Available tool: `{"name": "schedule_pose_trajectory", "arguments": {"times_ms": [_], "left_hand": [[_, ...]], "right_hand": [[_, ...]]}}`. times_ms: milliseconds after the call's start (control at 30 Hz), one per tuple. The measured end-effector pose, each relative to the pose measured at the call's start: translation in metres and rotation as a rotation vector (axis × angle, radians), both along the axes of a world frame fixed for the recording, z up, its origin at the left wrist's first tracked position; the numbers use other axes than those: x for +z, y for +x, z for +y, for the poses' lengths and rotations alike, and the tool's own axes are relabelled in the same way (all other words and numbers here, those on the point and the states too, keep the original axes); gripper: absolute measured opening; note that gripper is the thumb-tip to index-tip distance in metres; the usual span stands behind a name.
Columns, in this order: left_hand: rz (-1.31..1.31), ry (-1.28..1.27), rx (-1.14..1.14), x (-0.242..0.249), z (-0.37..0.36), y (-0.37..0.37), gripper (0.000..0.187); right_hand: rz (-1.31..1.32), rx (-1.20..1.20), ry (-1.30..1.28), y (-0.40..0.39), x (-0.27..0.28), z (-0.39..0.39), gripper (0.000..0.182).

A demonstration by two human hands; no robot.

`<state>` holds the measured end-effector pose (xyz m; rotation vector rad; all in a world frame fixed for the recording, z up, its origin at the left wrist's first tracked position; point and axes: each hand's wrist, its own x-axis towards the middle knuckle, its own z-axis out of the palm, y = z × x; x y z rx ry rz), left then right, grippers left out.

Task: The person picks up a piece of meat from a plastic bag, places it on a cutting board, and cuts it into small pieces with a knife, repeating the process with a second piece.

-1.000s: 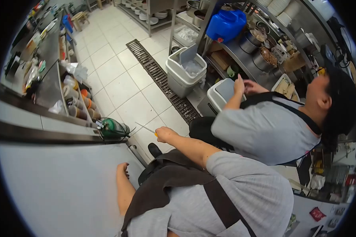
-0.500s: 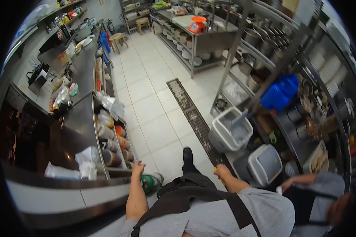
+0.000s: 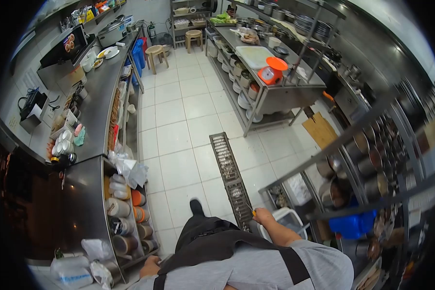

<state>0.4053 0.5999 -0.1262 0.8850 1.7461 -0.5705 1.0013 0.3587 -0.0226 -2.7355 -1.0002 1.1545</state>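
Note:
My right hand is closed on a small orange-handled tool, with a thin dark part sticking out past the fingers. It is above the right side of the floor drain, near a white bin. Low at the left, my left hand hangs beside the corner of the shelf unit, its fingers curled in and nothing visible in them. The shelf unit holds several jars and tubs, and plastic bags hang at its upper edge.
White floor tiles run between the left steel counter and a steel table bearing an orange scale. Two wooden stools are farther back. A metal rack and blue container are at right, with cardboard behind.
The view has moved forward and tilted up, so the far tables show more. My left hand is lower in view. My right hand still grips the tool. The person at the right has left view.

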Motion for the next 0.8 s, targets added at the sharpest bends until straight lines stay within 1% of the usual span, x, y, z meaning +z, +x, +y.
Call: {"name": "schedule_pose_trajectory", "arguments": {"times_ms": [67,167,233,267,300,333,367,400,433,467,500,533,567,600,633,700,733,800], "left_hand": [[0.004,0.021,0.086,-0.02,0.054,0.041,0.035],[-0.005,0.102,0.095,-0.059,0.163,0.126,0.034],[-0.433,0.319,-0.129,-0.029,0.23,0.163,0.036],[-0.157,0.169,-0.09,-0.04,0.279,0.207,0.036],[0.115,0.02,-0.048,-0.063,0.338,0.266,0.036],[-0.009,0.141,-0.667,-0.047,0.383,0.323,0.035],[0.008,0.432,-1.284,-0.039,0.424,0.367,0.034],[0.021,0.492,-1.433,-0.03,0.467,0.419,0.033],[-0.053,0.432,-0.973,-0.034,0.519,0.457,0.034],[-0.134,0.522,-0.857,0.005,0.544,0.513,0.037],[-0.362,0.684,-0.667,-0.007,0.579,0.556,0.041],[-0.357,0.64,-0.633,0.036,0.596,0.614,0.044],[-0.43,0.669,-0.592,0.046,0.618,0.662,0.044],[-0.507,0.699,-0.547,0.052,0.636,0.703,0.045],[-0.513,0.703,-0.562,0.058,0.646,0.743,0.045],[-0.613,0.633,-0.501,0.071,0.662,0.816,0.045],[-0.605,0.615,-0.543,0.067,0.67,0.844,0.043],[-0.527,0.541,-0.567,0.057,0.68,0.89,0.043]], "right_hand": [[-0.026,0.036,0.007,0.045,-0.009,0.043,0.034],[-0.051,0.072,-0.01,0.098,-0.017,0.105,0.035],[-0.049,-0.032,0.083,0.128,-0.006,0.15,0.036],[-0.06,-0.077,0.13,0.144,-0.001,0.169,0.036],[-0.067,-0.09,0.129,0.162,0.019,0.192,0.036],[0.012,-0.222,0.201,0.179,0.048,0.218,0.038],[0.106,-0.36,0.276,0.19,0.062,0.241,0.039],[0.021,-0.346,0.429,0.211,0.049,0.256,0.043],[0.064,-0.432,0.502,0.232,0.057,0.279,0.045],[0.056,-0.48,0.58,0.249,0.063,0.302,0.045],[0.045,-0.53,0.654,0.266,0.07,0.322,0.045],[0.053,-0.556,0.658,0.282,0.088,0.345,0.045],[0.108,-0.659,0.711,0.298,0.11,0.369,0.045],[0.159,-0.757,0.767,0.317,0.119,0.389,0.046],[0.155,-0.771,0.776,0.339,0.114,0.405,0.046],[0.316,-0.885,0.982,0.391,0.103,0.44,0.048],[0.363,-0.907,1.049,0.419,0.103,0.458,0.049],[0.334,-0.934,1.083,0.481,0.1,0.496,0.047]]}}
